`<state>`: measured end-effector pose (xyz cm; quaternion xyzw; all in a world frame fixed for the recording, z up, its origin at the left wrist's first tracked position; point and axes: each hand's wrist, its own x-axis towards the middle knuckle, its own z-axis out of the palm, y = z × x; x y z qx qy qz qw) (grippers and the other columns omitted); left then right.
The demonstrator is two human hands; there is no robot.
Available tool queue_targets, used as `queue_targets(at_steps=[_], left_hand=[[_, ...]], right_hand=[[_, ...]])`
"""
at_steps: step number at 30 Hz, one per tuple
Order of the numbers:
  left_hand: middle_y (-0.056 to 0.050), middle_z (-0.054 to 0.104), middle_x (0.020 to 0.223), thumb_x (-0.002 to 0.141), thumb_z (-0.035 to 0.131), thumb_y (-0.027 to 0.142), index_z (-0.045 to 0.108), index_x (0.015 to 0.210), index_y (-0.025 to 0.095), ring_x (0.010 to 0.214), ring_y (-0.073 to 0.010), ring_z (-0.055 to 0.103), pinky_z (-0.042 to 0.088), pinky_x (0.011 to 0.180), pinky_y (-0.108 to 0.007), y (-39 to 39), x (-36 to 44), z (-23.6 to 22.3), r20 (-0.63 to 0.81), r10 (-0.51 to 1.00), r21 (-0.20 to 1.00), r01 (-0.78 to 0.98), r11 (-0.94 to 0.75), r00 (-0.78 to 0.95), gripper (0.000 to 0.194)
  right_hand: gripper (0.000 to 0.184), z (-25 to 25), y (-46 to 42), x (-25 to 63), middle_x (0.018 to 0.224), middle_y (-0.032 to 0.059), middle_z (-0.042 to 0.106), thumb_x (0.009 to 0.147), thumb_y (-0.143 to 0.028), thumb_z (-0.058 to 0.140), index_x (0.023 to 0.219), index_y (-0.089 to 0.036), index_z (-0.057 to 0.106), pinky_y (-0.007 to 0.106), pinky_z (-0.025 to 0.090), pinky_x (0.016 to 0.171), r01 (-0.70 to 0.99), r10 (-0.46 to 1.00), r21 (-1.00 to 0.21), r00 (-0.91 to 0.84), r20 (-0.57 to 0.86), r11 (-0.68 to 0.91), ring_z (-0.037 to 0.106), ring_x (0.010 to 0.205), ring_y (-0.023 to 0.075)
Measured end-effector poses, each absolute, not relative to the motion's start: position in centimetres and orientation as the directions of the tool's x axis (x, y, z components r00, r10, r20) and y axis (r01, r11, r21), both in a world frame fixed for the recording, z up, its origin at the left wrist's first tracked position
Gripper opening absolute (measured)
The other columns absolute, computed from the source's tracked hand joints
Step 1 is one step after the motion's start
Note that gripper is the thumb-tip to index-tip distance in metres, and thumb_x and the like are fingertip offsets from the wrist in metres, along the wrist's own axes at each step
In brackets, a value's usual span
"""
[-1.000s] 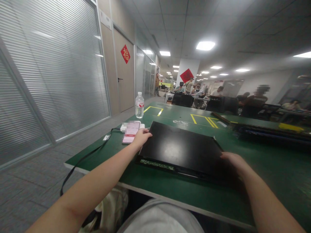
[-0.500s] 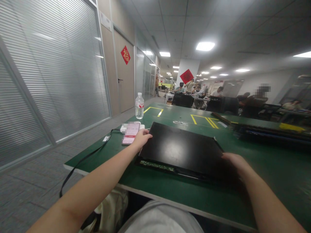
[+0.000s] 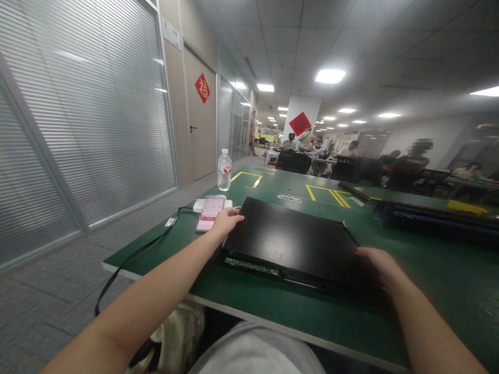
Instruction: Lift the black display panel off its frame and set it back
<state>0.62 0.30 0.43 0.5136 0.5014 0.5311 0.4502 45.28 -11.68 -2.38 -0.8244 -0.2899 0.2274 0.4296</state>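
Observation:
A black LCD screen panel (image 3: 290, 236) lies in front of me over the green table (image 3: 187, 259), its near edge showing a narrow green circuit board (image 3: 252, 266). My left hand (image 3: 229, 222) grips the panel's left edge, thumb on top and the other fingers partly hidden. On the right edge, my right hand (image 3: 380, 262) is closed with its thumb side up; its fingertips are hidden beneath or behind the panel. Just left of my left hand lies a phone (image 3: 210, 212) with a lit pink screen.
A water bottle (image 3: 224, 170) stands at the table's far left. A black strap (image 3: 136, 254) hangs over the left edge. More dark panels (image 3: 432, 218) lie stacked at the right, a yellow item (image 3: 467, 208) behind them. Several people sit at tables farther back.

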Motion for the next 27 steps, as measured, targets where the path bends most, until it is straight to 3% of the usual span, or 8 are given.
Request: queue_targets(at_steps=[7,21,27], left_hand=[[-0.003,0.070,0.074,0.057,0.077,0.020,0.067,0.075,0.018,0.079,-0.0229,0.068,0.052,0.077,-0.036,0.3,0.6,0.0,0.116,0.992,0.993,0.039,-0.114,-0.041,0.021],[-0.007,0.074,0.082,0.057,0.078,0.020,0.072,0.077,0.016,0.087,-0.0271,0.069,0.051,0.083,-0.038,0.5,0.5,-0.2,0.163,0.986,0.983,0.090,-0.159,-0.046,0.021],[-0.007,0.074,0.080,0.054,0.082,0.023,0.073,0.079,0.016,0.079,-0.0249,0.069,0.051,0.079,-0.037,0.2,0.7,0.5,0.103,0.995,0.991,-0.080,-0.104,-0.012,0.027]], right_hand=[[0.019,-2.2,-11.8,45.1,0.087,0.0140,0.074,0.063,-0.033,0.068,0.076,-0.018,0.071,0.038,0.052,0.065,0.271,0.671,-0.830,0.724,-0.159,-0.488,0.069,0.082,0.0300],[0.007,-0.8,-12.4,43.3,0.072,0.0100,0.071,0.064,-0.022,0.070,0.069,-0.017,0.068,0.034,0.048,0.060,0.222,0.644,-0.850,0.747,-0.167,-0.477,0.066,0.069,0.0245],[0.011,-0.9,-12.5,43.6,0.072,0.0111,0.071,0.062,-0.026,0.071,0.069,-0.017,0.069,0.035,0.049,0.059,0.236,0.618,-0.834,0.772,-0.151,-0.498,0.067,0.071,0.0267]])
